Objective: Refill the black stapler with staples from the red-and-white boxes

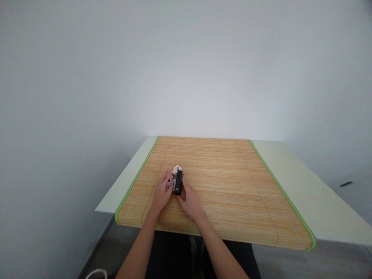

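Note:
A black stapler [178, 183] lies lengthwise on the bamboo mat [221, 186], left of its middle, with small pale lettering at the near end. My right hand [191, 202] curves round its right side, thumb by the near end and fingertips along the edge. Close against the stapler's left side are small red and white boxes, partly covered by my left hand [162, 193]. The fingers of that hand bend over these boxes, with the thumb beside the stapler. One more small white and red box [176, 169] shows past my left fingertips, at the stapler's far end.
The mat has green edging [270, 176] and lies on a white table [302, 182] against a pale wall [215, 77]. My dark-clothed legs [168, 255] are below the front edge. A white cable [97, 270] shows at the lower left.

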Action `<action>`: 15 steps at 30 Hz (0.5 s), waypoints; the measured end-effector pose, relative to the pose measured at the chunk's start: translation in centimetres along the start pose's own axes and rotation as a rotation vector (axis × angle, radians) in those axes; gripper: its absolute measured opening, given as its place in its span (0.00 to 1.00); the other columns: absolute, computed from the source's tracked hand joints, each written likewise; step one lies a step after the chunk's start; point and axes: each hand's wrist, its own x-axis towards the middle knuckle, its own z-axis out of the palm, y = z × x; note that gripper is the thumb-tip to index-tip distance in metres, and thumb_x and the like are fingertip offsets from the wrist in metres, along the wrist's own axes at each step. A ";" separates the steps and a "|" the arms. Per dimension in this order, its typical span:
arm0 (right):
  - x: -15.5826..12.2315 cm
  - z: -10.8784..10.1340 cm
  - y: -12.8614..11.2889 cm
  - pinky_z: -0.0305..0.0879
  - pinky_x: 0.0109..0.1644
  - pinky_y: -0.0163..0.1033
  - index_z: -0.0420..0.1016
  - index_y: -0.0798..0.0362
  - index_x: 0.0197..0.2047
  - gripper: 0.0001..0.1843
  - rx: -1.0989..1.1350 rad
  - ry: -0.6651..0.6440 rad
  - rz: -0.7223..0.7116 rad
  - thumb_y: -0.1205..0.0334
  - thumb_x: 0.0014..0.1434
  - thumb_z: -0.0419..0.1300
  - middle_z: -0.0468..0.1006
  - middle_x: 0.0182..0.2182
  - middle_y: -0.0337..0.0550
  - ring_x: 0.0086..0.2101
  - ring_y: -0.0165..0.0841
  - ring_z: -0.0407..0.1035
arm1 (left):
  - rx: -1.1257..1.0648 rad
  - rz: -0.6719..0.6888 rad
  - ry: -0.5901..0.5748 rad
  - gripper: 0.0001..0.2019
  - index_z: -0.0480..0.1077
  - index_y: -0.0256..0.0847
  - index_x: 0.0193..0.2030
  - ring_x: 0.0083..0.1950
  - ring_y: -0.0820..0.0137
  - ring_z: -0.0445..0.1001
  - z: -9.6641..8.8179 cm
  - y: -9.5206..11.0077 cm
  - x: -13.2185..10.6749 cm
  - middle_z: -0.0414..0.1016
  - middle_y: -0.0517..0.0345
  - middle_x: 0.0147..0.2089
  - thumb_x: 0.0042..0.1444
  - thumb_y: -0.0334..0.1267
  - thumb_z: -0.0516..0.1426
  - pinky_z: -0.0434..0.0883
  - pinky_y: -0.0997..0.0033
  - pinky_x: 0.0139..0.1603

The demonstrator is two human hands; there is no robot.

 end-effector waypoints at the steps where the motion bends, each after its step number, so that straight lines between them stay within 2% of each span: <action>1: -0.4 -0.3 0.1 0.61 0.71 0.55 0.45 0.45 0.78 0.47 -0.001 -0.008 -0.007 0.63 0.61 0.62 0.61 0.72 0.46 0.68 0.43 0.60 | 0.000 -0.011 0.027 0.21 0.66 0.50 0.68 0.74 0.62 0.61 -0.3 0.3 0.0 0.61 0.55 0.74 0.71 0.40 0.49 0.61 0.50 0.75; 4: -2.4 -2.3 0.8 0.57 0.73 0.56 0.44 0.44 0.78 0.44 -0.039 0.008 -0.009 0.60 0.65 0.60 0.55 0.74 0.44 0.72 0.42 0.53 | 0.005 -0.041 0.134 0.19 0.68 0.48 0.66 0.72 0.60 0.62 -1.0 2.2 -1.2 0.64 0.53 0.72 0.71 0.40 0.49 0.60 0.46 0.74; 7: -4.8 -5.7 2.4 0.53 0.74 0.59 0.47 0.43 0.78 0.37 -0.154 0.056 0.015 0.56 0.70 0.55 0.57 0.74 0.43 0.73 0.42 0.49 | -0.028 -0.024 0.162 0.20 0.66 0.46 0.67 0.71 0.60 0.64 -0.1 6.1 -3.8 0.68 0.51 0.69 0.72 0.38 0.48 0.60 0.45 0.74; 8: -5.4 -7.0 3.1 0.52 0.75 0.60 0.49 0.43 0.77 0.35 -0.201 0.061 0.012 0.55 0.71 0.54 0.58 0.73 0.43 0.73 0.42 0.49 | -0.053 0.013 0.102 0.19 0.65 0.47 0.67 0.70 0.61 0.65 0.7 7.6 -4.7 0.69 0.51 0.67 0.72 0.38 0.48 0.62 0.47 0.73; 11: -6.5 -10.6 5.4 0.53 0.74 0.60 0.59 0.45 0.74 0.29 -0.346 0.049 0.009 0.54 0.72 0.51 0.61 0.72 0.45 0.72 0.44 0.50 | -0.074 0.157 -0.193 0.21 0.63 0.49 0.69 0.69 0.62 0.67 4.0 11.7 -6.3 0.70 0.52 0.67 0.72 0.38 0.48 0.66 0.52 0.71; 13: -6.4 -12.2 6.6 0.53 0.73 0.60 0.62 0.45 0.73 0.28 -0.438 0.015 0.019 0.53 0.72 0.50 0.61 0.72 0.45 0.72 0.45 0.51 | -0.023 0.197 -0.256 0.23 0.61 0.47 0.71 0.71 0.60 0.64 6.3 13.2 -6.1 0.67 0.51 0.70 0.71 0.39 0.49 0.64 0.50 0.73; 15: -6.1 -13.0 7.1 0.52 0.73 0.59 0.61 0.44 0.73 0.28 -0.509 -0.013 0.036 0.54 0.72 0.50 0.60 0.72 0.44 0.72 0.45 0.51 | 0.069 0.199 -0.262 0.24 0.60 0.44 0.72 0.74 0.58 0.59 8.1 13.6 -5.2 0.63 0.49 0.73 0.71 0.40 0.49 0.59 0.46 0.75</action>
